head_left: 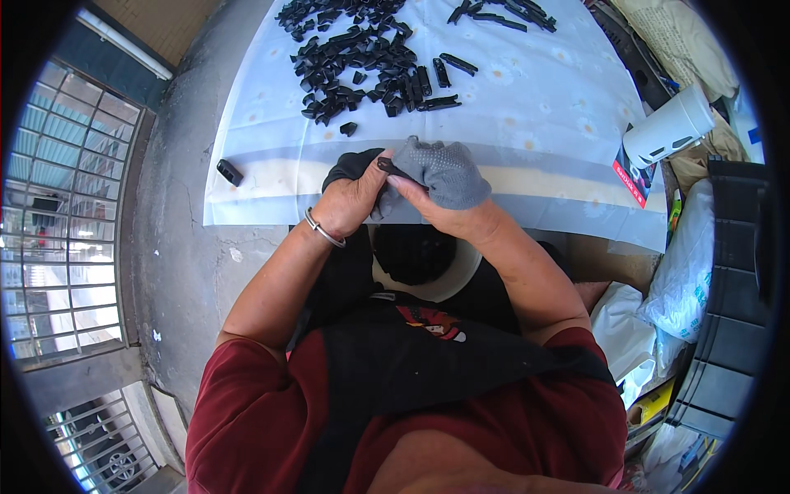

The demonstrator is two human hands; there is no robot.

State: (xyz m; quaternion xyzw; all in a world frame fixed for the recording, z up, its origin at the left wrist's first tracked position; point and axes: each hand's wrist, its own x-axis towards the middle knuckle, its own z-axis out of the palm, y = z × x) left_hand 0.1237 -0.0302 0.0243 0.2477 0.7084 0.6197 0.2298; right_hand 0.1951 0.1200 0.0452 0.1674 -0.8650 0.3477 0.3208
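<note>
Both of my hands meet at the near edge of the table, closed around a small black plastic piece (397,171). My left hand (352,188), in a black glove that leaves the thumb bare, grips it from the left. From the right, my right hand (444,174) pinches it, wearing a grey dotted glove with a bare thumb. Only part of the piece shows between the thumbs. Just beyond lies a heap of black plastic pieces (354,62), with some longer black strips (458,63) beside it. Below my hands, a pale bucket (471,270) holds something black.
The table has a white flowered cloth (543,107). One black piece (229,173) lies alone at its left; more strips (514,15) are at the back. On the right stand a white container (671,128), a red-and-black card (632,177), plastic bags (683,263) and a black crate (724,329).
</note>
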